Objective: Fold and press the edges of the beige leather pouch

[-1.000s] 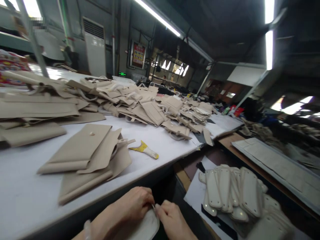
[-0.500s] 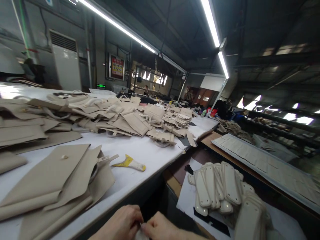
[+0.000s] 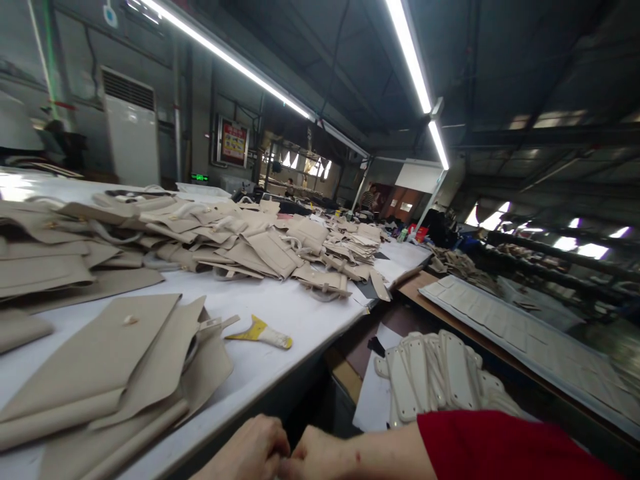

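Left hand [image 3: 255,445] and right hand [image 3: 316,453] meet, fingers curled, any hold hidden; pale oblong panels [image 3: 456,373] lie nearer the right.

I couldn't read any words from far away. A small green sign [image 3: 199,177] glowed near the back wall [image 3: 135,55]. A red poster [image 3: 234,141] with yellow patches hung there in a frame [image 3: 219,139], but its marks were too tiny.
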A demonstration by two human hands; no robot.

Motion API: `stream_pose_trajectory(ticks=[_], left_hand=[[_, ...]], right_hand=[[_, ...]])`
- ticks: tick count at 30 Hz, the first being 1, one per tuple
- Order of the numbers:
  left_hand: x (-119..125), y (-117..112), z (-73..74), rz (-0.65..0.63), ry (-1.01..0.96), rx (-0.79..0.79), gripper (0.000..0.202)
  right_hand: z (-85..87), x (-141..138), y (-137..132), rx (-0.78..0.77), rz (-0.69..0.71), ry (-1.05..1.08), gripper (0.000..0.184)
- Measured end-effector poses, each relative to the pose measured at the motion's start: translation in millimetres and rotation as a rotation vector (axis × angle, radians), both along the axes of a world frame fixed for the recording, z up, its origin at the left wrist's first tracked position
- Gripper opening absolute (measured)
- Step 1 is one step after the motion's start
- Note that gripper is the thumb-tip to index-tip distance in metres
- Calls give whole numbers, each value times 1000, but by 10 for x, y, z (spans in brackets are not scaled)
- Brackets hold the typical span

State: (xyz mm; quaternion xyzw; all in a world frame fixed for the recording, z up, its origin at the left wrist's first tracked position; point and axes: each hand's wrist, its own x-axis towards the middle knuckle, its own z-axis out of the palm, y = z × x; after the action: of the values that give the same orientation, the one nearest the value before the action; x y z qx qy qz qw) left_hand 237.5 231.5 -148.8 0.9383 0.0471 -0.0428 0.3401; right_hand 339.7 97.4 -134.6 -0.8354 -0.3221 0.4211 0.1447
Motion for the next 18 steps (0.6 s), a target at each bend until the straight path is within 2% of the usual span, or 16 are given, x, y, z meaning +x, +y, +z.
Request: stream_pose_trajectory(ticks=[3,6,10,11,14,16,18], left_hand=[[-5,24,-11,-15,22,-16,39],[-34,50,-18,-4,20,-47,42],[-211,77,48,84,-4,-56,47],[-290,81,80,107,0,-54,48],[-570,67,172,238,25,-38,59],[-752,24,206,362,48,-22,63],[-896,-46,213,488,75,-2,62]], right_hand=[[44,64,92,-42,-12,89,37],[-21,132,121,-46,-36,213,37],[-143,168,-2,76,-33,399,29],[-160,168,-40,137,-16,451,31],[-217,192,-75,280,46,641,57],[-312,215,-1,283,64,711,70],[-469,210,145,250,70,666,78]])
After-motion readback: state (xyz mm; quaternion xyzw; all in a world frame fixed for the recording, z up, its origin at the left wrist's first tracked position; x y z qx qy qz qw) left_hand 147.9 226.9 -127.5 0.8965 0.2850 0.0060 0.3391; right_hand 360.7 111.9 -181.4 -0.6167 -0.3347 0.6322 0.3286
